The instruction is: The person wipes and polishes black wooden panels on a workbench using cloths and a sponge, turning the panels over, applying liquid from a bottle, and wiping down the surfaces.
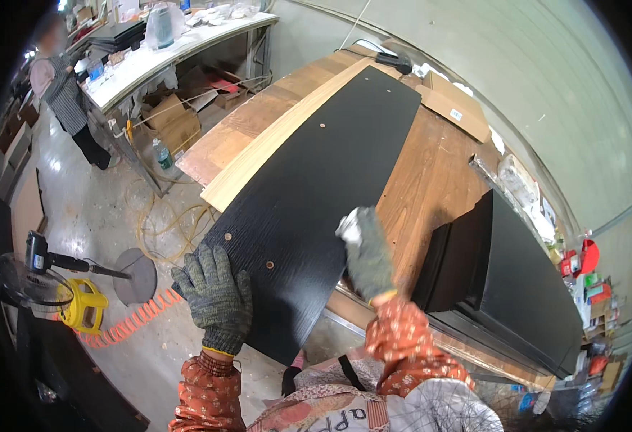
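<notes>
A long black panel (309, 165) with a faint grain and several small round copper-coloured holes or inserts lies lengthwise on the bench. My left hand (215, 295), in a dark grey-green knitted glove, rests on the panel's near left edge, fingers outstretched. Over the panel's right edge is my right hand (370, 252), gloved alike and blurred, its fingers closed around a small white wad (350, 227) that looks like cloth or paper. Beneath the black panel, a pale wood board (258, 147) shows along the left side.
Stacked black panels (507, 281) stand on the wooden bench (431, 180) to the right. An open cardboard box (456, 108) is at the far right. A fan (35, 277), yellow stool-like object (82, 306) and orange coiled hose (132, 320) are on the left. Another person (71, 93) stands far left.
</notes>
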A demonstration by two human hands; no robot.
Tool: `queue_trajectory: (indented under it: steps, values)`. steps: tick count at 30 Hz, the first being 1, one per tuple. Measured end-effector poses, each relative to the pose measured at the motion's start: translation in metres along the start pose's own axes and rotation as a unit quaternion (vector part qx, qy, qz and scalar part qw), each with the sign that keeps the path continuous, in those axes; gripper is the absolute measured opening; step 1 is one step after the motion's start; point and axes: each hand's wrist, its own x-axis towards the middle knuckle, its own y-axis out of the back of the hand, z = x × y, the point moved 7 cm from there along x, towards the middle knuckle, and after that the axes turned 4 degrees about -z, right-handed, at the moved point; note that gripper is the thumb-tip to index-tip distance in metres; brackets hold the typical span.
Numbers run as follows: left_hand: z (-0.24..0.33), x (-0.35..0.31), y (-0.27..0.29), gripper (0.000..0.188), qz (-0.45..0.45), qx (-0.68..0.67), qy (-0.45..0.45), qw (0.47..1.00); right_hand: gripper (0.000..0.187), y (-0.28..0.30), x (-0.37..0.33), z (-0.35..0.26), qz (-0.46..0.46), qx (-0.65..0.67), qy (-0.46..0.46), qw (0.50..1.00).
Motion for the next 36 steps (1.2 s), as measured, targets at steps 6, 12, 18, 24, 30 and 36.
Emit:
queue_trajectory:
  steps: [6,12,18,24,30,36]
  values:
    - [0.008,-0.001,-0.008,0.065,-0.031,0.016,-0.008,0.999,0.045,0.010,0.150,0.127,0.111,-0.082,-0.097,0.986]
    - [0.005,0.001,-0.024,0.059,-0.055,0.053,0.004,0.997,0.014,0.012,0.050,0.025,0.114,0.027,0.152,0.981]
    - [-0.010,-0.001,-0.027,0.052,0.018,0.073,-0.077,0.994,0.021,0.003,-0.147,-0.050,-0.045,0.063,0.225,0.971]
    - [0.100,0.034,0.058,0.041,-0.041,-0.104,-0.315,0.943,0.047,0.232,-0.197,-0.066,0.123,0.004,0.172,0.977]
    - [0.308,-0.006,0.216,0.035,0.085,-0.284,-0.589,0.752,0.055,0.363,-0.216,-0.019,0.240,-0.257,-0.045,0.935]
    - [0.481,-0.076,0.239,0.041,0.028,-0.238,-0.686,0.687,0.056,0.403,-0.250,0.083,0.151,-0.321,-0.130,0.926]
